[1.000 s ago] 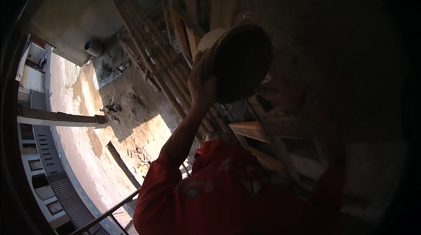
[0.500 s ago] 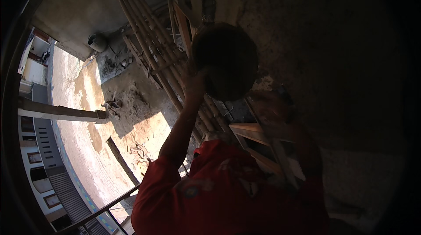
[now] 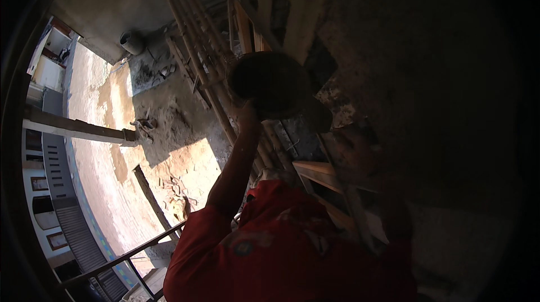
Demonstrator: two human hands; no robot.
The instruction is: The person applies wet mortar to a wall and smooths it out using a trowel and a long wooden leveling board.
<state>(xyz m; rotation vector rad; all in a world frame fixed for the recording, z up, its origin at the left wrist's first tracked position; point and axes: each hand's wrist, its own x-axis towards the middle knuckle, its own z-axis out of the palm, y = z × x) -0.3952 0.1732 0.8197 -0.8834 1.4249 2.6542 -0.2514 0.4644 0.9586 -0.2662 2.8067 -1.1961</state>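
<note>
My left hand (image 3: 247, 113) grips the lower left rim of a dark round bucket (image 3: 270, 85), held out at the centre of the head view in front of bamboo poles (image 3: 205, 65); its inside is too dark to make out. My right hand (image 3: 354, 147) is to the lower right of the bucket, apart from it, deep in shadow; its fingers are too dim to read. A dark shape I cannot make out sits just below the bucket's right side.
Timber frames (image 3: 318, 169) stand among the poles. A grey bucket (image 3: 132, 43) lies by the far wall. A concrete beam (image 3: 79, 127) juts across the left side, above sunlit ground with rubble (image 3: 174, 189). A metal railing (image 3: 140, 251) runs along the lower left.
The bucket has come down and leftward in the view with my left hand, and its open top appears more foreshortened. My right hand has come into view to its lower right.
</note>
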